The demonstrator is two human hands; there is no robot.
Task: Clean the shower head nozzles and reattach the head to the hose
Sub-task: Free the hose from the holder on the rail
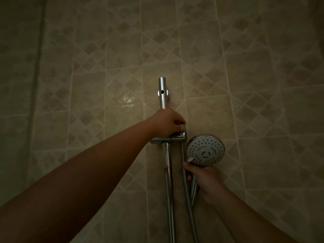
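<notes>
Both hands are busy: your left hand point(165, 122) grips the slider bracket point(175, 137) at centre frame, your right hand point(203, 179) holds the shower head point(206, 149) by its handle; next, seat it.

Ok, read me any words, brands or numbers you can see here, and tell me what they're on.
None can be read.
Shower head: faint marks around the centre of its face, too small and dim to read.
Rail, holder, hose, wall tiles: no text visible.
</notes>
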